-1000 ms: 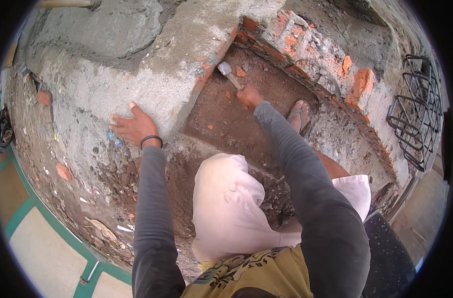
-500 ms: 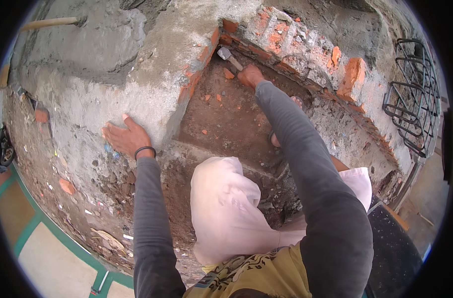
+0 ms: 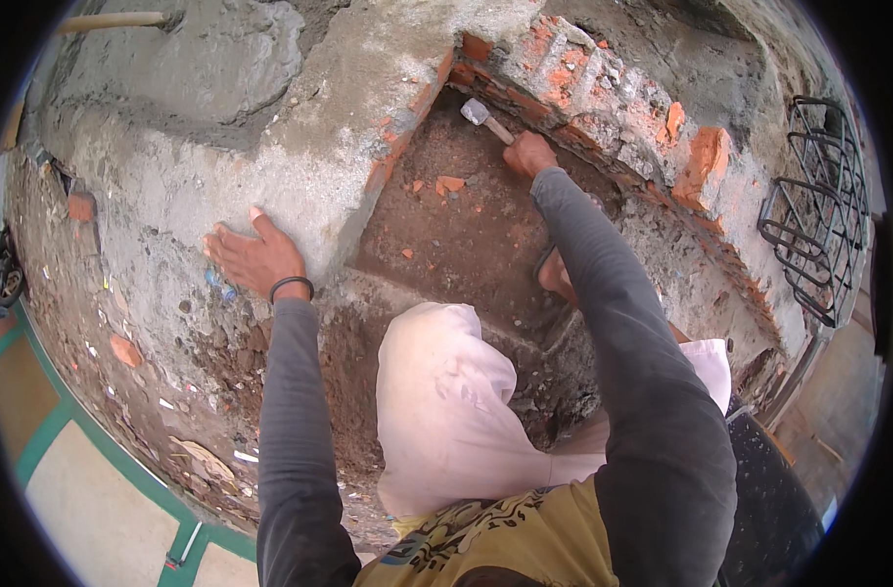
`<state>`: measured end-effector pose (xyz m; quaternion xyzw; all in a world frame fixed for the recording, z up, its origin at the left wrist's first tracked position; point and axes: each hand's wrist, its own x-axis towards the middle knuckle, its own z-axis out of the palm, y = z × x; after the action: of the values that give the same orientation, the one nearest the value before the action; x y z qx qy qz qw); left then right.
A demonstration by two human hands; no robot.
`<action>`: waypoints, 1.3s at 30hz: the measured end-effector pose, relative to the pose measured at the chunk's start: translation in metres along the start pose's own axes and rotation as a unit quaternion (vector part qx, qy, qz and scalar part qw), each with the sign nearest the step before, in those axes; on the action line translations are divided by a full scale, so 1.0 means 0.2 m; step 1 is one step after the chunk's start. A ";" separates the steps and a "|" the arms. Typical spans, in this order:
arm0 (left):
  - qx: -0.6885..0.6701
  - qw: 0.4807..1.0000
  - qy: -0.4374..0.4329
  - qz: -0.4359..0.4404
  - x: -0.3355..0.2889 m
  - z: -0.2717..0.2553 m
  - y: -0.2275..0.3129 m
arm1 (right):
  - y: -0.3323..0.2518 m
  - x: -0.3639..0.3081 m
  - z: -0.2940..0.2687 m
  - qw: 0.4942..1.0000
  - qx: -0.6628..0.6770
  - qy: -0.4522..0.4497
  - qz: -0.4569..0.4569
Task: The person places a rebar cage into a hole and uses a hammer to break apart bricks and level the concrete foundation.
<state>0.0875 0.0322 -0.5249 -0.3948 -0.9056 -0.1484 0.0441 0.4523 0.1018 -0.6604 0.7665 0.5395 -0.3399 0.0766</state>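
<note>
My right hand [image 3: 530, 155] is wrapped round the wooden handle of a hammer [image 3: 478, 112], whose grey, mortar-smeared head lies close to the inner corner of the brickwork. Under it is the brown earth floor [image 3: 427, 220] of the pit, strewn with orange brick chips [image 3: 450, 183]. My left hand [image 3: 257, 256] rests flat, fingers spread, on the cement-covered top of the left wall [image 3: 299, 181]. Along the far right side runs a broken brick wall [image 3: 564, 83] with mortar on it.
A loose brick piece [image 3: 703, 166] stands on the right wall. Bent steel rebar frames [image 3: 818, 205] sit at the far right. Wet mortar [image 3: 192, 73] with a wooden handle [image 3: 114, 22] in it spreads at the upper left. My foot [image 3: 556, 274] is in the pit.
The hammer and my right hand have shifted slightly right and down, away from the corner. More brick chips show on the pit floor. My left hand stays on the wall.
</note>
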 end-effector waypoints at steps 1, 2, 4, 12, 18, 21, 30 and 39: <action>0.006 1.000 -0.006 -0.002 0.00 0.02 0.01 | 0.07 0.05 0.06 1.000 0.001 0.006 -0.002; 0.012 1.000 -0.006 -0.009 0.00 0.03 0.03 | 0.09 0.10 0.09 1.000 0.001 0.012 -0.011; 0.026 1.000 -0.011 -0.011 0.00 0.01 0.03 | 0.01 0.04 0.18 0.997 0.061 -0.041 0.002; 0.006 1.000 -0.023 -0.020 0.00 0.00 0.01 | 0.07 -0.62 0.67 0.998 0.000 -0.065 0.010; -0.009 0.999 -0.022 -0.026 0.00 -0.03 0.05 | 0.09 -0.90 0.49 0.965 0.226 -0.085 0.100; -0.007 0.999 -0.014 -0.032 0.02 -0.02 0.01 | 0.03 -0.91 0.35 0.932 0.337 -0.104 0.083; 0.003 0.999 -0.021 -0.026 0.01 -0.01 0.04 | -0.09 -0.61 0.20 0.971 0.162 -0.164 0.056; 0.020 0.999 -0.033 -0.014 0.00 -0.01 0.03 | -0.07 -0.46 0.21 0.975 0.188 0.033 -0.118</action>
<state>0.0913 0.0347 -0.5220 -0.3862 -0.9147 -0.1174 0.0201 0.4042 0.0158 -0.6340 0.7093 0.5547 -0.4160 -0.1273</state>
